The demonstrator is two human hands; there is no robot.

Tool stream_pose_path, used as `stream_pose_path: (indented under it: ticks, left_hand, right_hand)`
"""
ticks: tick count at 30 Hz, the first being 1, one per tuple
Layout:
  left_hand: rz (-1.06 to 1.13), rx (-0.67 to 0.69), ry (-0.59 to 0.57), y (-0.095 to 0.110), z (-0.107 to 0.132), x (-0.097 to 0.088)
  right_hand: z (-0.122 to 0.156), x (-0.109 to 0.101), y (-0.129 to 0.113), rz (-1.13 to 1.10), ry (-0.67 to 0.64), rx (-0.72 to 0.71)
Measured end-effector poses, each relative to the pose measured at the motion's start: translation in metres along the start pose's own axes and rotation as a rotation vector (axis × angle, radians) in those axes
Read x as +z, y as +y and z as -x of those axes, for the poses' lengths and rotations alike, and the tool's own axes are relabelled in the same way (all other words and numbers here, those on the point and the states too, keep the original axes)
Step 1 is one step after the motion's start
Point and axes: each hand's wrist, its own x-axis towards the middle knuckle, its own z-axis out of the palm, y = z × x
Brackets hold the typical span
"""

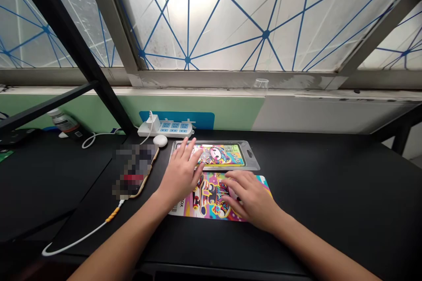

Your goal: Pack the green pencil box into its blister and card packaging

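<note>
A colourful printed card (211, 195) lies flat on the black desk in front of me. Just behind it is a clear plastic blister pack (247, 156) with a bright cartoon packet (227, 154) inside. My left hand (183, 171) rests with fingers spread over the left part of the blister pack, its wrist above the card's left edge. Over the right half of the card is my right hand (249, 195), fingers apart and slightly bent, lying on or just above it. Neither hand grips anything. Both hands cover parts of the prints.
Left of the card lies a blurred phone (135, 173) with a white charging cable (82, 239). A white power strip (168, 128) and a round white object (160, 141) stand behind. A bottle (67, 123) is at far left, beyond a black metal frame (75, 48).
</note>
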Motion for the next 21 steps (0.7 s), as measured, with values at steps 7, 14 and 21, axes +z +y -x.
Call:
stream_pose_path:
  ticks: [7, 14, 21]
  left_hand:
    - [0.049, -0.088, -0.232, 0.004, -0.032, 0.024]
    - [0.073, -0.07, -0.276, -0.017, -0.027, 0.023]
    - [0.092, -0.061, -0.308, -0.024, -0.027, 0.015]
  right_hand:
    - [0.003, 0.0, -0.014, -0.102, -0.325, 0.129]
    - [0.003, 0.004, -0.012, 0.077, -0.119, 0.311]
    - [0.003, -0.01, -0.012, -0.069, -0.077, 0.375]
